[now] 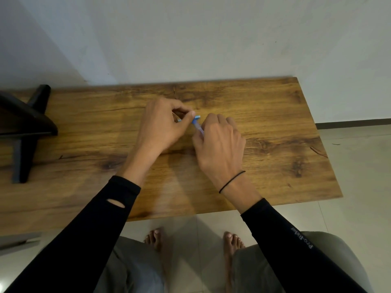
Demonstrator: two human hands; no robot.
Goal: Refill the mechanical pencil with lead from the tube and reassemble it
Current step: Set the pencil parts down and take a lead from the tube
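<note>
Pencil location: we are seeing the mechanical pencil (pixel 198 125) held above the middle of the wooden counter (pixel 275 132), between the two hands, which are almost touching.
Pencil axis: its long axis is running diagonally, from the upper left down to the lower right; the blue end is pointing up-left, toward the left hand, and the clear barrel is disappearing into the right hand.
Left hand: the left hand (pixel 163 125) is reaching in from the left, thumb and forefinger pressed together at the blue end; we are also noticing a small blue piece (pixel 179 120) showing inside its curled fingers.
Right hand: the right hand (pixel 220 142) is gripping the barrel, its fingers curled and closed around it; most of the pencil is hidden under this hand.
Lead tube: we cannot tell where it is.
Wrist: a thin black band (pixel 231 181) is circling the right wrist.
Counter, left side: a black stand (pixel 25 123) is resting there, well apart from the hands.
</note>
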